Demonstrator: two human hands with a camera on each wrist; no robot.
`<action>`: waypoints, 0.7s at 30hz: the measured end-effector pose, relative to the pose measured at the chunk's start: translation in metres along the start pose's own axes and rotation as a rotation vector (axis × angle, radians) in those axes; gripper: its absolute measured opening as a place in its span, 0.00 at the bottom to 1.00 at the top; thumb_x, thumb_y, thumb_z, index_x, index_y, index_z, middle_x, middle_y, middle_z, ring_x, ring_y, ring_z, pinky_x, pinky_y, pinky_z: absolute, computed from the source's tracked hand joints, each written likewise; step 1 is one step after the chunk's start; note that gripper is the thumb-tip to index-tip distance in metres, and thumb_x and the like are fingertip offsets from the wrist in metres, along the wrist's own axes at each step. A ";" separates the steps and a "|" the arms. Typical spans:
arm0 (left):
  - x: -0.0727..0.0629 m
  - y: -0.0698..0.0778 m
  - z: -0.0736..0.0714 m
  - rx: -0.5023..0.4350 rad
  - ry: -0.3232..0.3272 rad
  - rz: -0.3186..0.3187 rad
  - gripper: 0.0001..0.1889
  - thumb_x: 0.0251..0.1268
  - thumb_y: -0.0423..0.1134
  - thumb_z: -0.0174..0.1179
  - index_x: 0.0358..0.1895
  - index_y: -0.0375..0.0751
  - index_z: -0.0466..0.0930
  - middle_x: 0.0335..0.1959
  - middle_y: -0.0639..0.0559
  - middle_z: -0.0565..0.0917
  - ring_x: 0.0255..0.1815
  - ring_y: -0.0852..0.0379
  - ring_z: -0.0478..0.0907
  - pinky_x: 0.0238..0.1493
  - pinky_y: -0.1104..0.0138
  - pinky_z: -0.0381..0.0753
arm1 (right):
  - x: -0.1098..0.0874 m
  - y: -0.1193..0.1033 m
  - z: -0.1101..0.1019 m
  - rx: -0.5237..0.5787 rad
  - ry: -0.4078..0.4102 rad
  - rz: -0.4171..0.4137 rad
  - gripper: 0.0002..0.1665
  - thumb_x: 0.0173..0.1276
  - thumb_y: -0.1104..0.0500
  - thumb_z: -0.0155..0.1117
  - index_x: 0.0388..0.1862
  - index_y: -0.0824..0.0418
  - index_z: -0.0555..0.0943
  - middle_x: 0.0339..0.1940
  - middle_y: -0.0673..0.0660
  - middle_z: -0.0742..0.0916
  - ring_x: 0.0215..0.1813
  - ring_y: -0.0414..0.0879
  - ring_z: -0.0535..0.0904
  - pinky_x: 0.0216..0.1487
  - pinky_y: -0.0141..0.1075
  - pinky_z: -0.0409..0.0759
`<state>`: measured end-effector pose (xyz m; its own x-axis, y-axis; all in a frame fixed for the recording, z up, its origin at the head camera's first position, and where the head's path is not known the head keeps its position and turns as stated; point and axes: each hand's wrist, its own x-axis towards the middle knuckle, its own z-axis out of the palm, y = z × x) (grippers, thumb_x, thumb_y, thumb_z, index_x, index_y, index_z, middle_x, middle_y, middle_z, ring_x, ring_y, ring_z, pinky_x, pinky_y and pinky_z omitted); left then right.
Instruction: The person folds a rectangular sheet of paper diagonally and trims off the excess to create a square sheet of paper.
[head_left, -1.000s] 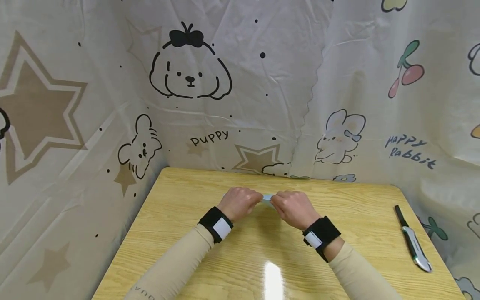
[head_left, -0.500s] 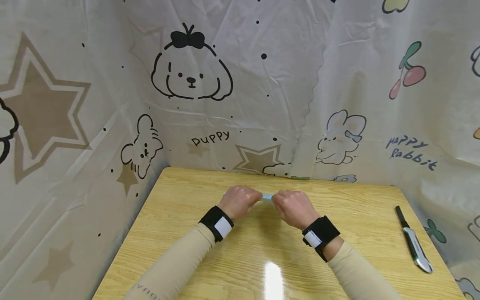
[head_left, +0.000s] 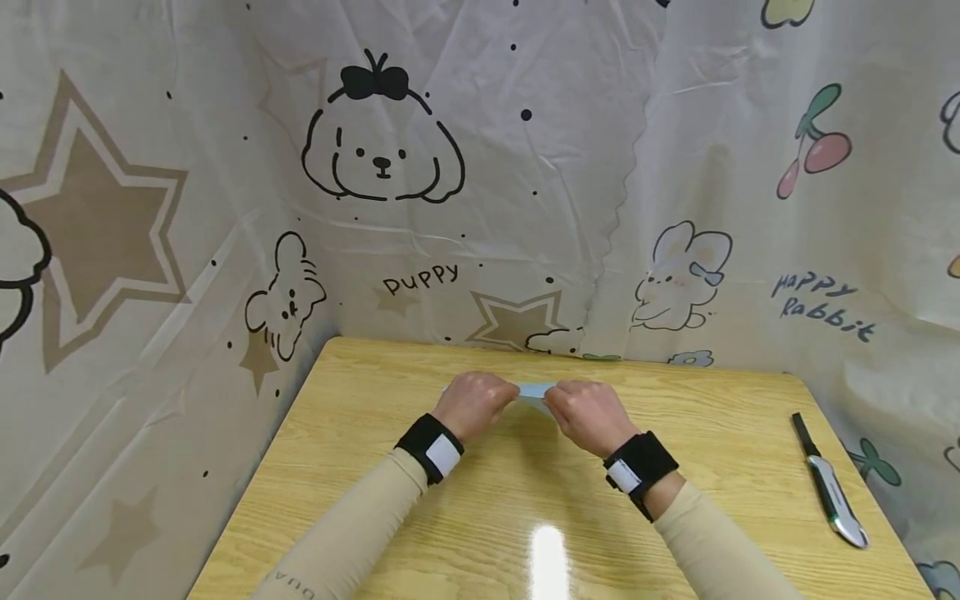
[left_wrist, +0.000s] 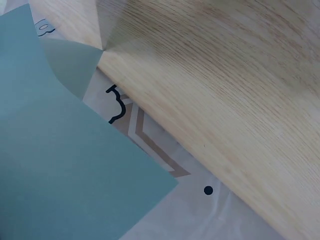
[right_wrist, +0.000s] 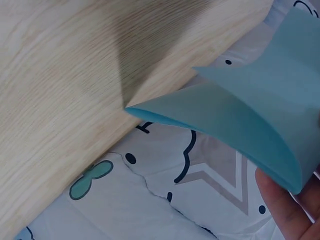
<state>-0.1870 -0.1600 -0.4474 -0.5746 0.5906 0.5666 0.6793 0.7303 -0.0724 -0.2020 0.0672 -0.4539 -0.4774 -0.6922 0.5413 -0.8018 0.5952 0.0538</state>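
Note:
A sheet of light blue paper (head_left: 535, 392) spans the short gap between both hands, above the far half of the table. My left hand (head_left: 474, 407) grips its left part, knuckles up. On the other side my right hand (head_left: 592, 417) pinches the paper; fingertips (right_wrist: 285, 207) show at its lower edge in the right wrist view. There the blue paper (right_wrist: 240, 117) is bent over, with a pointed corner close to the wood. In the left wrist view the paper (left_wrist: 75, 155) fills the left side, and the left hand is out of sight.
The wooden table (head_left: 480, 533) ends at a patterned cloth curtain (head_left: 480, 167) behind and at the left. Near its right edge lies a utility knife (head_left: 831, 487) with a black blade end and a silver and black handle.
My left hand has shifted slightly left, so the gap between the hands is wider and more blue paper shows. My right hand has barely moved.

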 end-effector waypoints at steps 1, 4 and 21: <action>-0.001 0.000 0.001 0.006 0.001 0.001 0.10 0.60 0.32 0.65 0.23 0.49 0.80 0.15 0.62 0.77 0.15 0.69 0.68 0.19 0.73 0.71 | -0.001 0.000 0.001 -0.004 -0.003 -0.001 0.09 0.65 0.59 0.65 0.25 0.54 0.79 0.18 0.45 0.75 0.19 0.37 0.69 0.17 0.31 0.68; -0.003 0.000 0.002 0.020 0.000 0.003 0.09 0.60 0.32 0.64 0.24 0.49 0.81 0.15 0.62 0.78 0.15 0.69 0.70 0.19 0.73 0.73 | -0.002 0.000 0.002 -0.003 -0.001 -0.006 0.09 0.65 0.60 0.66 0.24 0.54 0.79 0.18 0.45 0.75 0.19 0.37 0.69 0.17 0.30 0.67; -0.024 0.008 0.004 -0.018 -0.008 -0.005 0.10 0.57 0.29 0.65 0.24 0.49 0.79 0.18 0.61 0.80 0.17 0.68 0.72 0.21 0.72 0.74 | -0.015 -0.006 0.006 -0.001 0.049 -0.053 0.05 0.60 0.60 0.70 0.27 0.55 0.82 0.20 0.46 0.79 0.20 0.38 0.73 0.20 0.32 0.72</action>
<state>-0.1692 -0.1669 -0.4654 -0.5817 0.5892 0.5608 0.6841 0.7274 -0.0546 -0.1921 0.0714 -0.4675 -0.4161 -0.7020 0.5780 -0.8250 0.5587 0.0846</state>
